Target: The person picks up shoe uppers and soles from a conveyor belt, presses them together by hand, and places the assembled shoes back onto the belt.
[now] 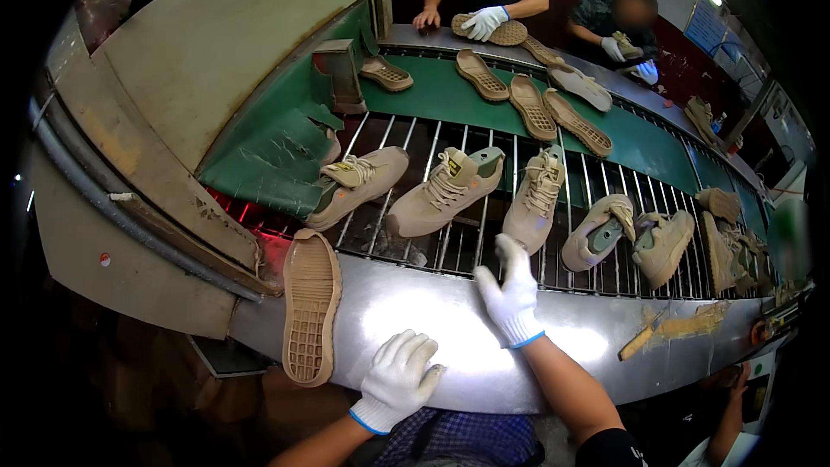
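Both my hands wear white knit gloves with blue cuffs. My left hand [400, 379] lies on the near edge of the metal ledge [363, 290], fingers loosely stretched and nothing seen in them. To its left a tan shoe sole [311, 307] rests with its gridded inner side up. My right hand [510, 291] reaches over the ledge with thumb and fingers apart. Its fingertips are at the toe of a beige laced shoe [534, 201]; whether they touch I cannot tell. Beside that shoe on the bar rack lie another beige shoe [445, 192] and a tilted one [598, 233].
More shoes [664, 246] stand along the rack [467, 251]. Beyond runs a green belt [424, 95] carrying several soles [532, 106]. Two gloved people work across it, one holding a sole [510, 33]. A yellow-handled tool [638, 342] lies right on the ledge. A metal housing [207, 52] borders the left.
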The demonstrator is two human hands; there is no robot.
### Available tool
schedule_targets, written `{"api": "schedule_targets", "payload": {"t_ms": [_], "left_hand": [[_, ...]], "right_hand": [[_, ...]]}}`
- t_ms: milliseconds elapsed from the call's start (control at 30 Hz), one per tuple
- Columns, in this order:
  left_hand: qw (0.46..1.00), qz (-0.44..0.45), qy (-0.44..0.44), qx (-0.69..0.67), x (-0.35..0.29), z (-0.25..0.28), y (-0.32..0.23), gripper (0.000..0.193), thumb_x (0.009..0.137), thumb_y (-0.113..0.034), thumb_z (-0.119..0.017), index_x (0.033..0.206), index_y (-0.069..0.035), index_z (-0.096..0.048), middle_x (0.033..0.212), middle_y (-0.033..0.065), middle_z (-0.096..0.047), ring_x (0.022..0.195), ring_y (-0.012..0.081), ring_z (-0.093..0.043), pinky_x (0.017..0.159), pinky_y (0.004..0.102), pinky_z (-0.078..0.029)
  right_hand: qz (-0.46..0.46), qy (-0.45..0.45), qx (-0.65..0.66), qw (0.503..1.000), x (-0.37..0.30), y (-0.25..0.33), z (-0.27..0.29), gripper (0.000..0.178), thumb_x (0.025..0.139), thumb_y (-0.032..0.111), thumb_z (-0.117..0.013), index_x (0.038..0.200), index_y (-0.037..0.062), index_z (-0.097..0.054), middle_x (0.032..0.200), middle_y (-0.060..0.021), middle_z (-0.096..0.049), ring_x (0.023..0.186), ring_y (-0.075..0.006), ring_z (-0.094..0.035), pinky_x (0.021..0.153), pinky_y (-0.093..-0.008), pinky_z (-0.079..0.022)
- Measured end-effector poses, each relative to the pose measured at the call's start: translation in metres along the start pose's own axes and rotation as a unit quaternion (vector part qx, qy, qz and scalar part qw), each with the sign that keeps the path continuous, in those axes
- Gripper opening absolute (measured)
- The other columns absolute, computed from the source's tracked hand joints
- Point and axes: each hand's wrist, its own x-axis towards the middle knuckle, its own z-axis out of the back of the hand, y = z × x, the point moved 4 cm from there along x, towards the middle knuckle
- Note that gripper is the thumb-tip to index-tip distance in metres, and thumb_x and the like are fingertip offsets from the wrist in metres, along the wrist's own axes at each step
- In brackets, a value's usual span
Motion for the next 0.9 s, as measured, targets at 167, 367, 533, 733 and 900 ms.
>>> {"api": "schedule_targets", "payload": {"t_ms": [167, 367, 533, 733, 900], "left_hand": [[0.999, -0.005, -0.037, 0.039, -0.003, 0.004, 0.001, 0.034, 0.081, -0.017, -0.083, 0.108, 0.001, -0.073, 0.113, 0.0203, -0.075, 0.114, 0.041, -0.072, 0.104, 0.0492, -0.056], [0.997, -0.031, -0.071, 0.029, -0.007, -0.001, 0.009, 0.039, 0.083, -0.018, -0.082, 0.115, 0.001, -0.072, 0.116, 0.0212, -0.074, 0.113, 0.0427, -0.071, 0.104, 0.0494, -0.056], [0.998, -0.013, -0.035, 0.049, 0.019, -0.003, 0.028, 0.058, 0.089, -0.028, -0.079, 0.137, 0.0, -0.063, 0.137, 0.0244, -0.065, 0.128, 0.044, -0.063, 0.114, 0.052, -0.049], [0.97, 0.039, 0.044, 0.235, 0.184, -0.02, 0.066, 0.102, 0.085, -0.044, -0.086, 0.162, 0.0, -0.037, 0.166, 0.0237, -0.041, 0.157, 0.0424, -0.036, 0.129, 0.0554, -0.031], [0.942, 0.193, 0.206, 0.179, 0.245, -0.023, 0.12, 0.141, 0.069, -0.054, -0.096, 0.173, -0.003, -0.014, 0.172, 0.0256, -0.036, 0.155, 0.044, -0.043, 0.128, 0.0514, -0.038]], "right_hand": [[-0.072, -0.033, 0.056, 0.995, 0.004, -0.01, -0.007, 0.082, 0.098, 0.013, -0.074, 0.168, 0.0008, -0.033, 0.148, -0.0224, -0.06, 0.125, -0.0301, -0.069, 0.108, -0.0402, -0.057], [-0.119, -0.105, 0.131, 0.978, -0.015, -0.026, -0.004, 0.086, 0.1, 0.013, -0.071, 0.171, 0.0005, -0.024, 0.158, -0.0247, -0.051, 0.132, -0.0336, -0.066, 0.112, -0.0427, -0.055], [0.098, 0.076, -0.093, 0.988, -0.129, 0.012, 0.08, 0.058, 0.089, 0.01, -0.075, 0.143, -0.003, -0.06, 0.138, -0.029, -0.065, 0.121, -0.0427, -0.07, 0.106, -0.0473, -0.059], [0.083, -0.047, -0.108, 0.989, -0.16, 0.025, 0.117, 0.038, 0.082, 0.001, -0.078, 0.119, 0.0005, -0.069, 0.113, -0.0214, -0.073, 0.098, -0.0419, -0.074, 0.085, -0.0469, -0.062], [0.068, -0.05, -0.121, 0.989, -0.166, 0.028, 0.106, 0.03, 0.084, 0.006, -0.078, 0.113, 0.003, -0.072, 0.108, -0.0178, -0.075, 0.095, -0.0372, -0.074, 0.085, -0.0467, -0.06]]}}
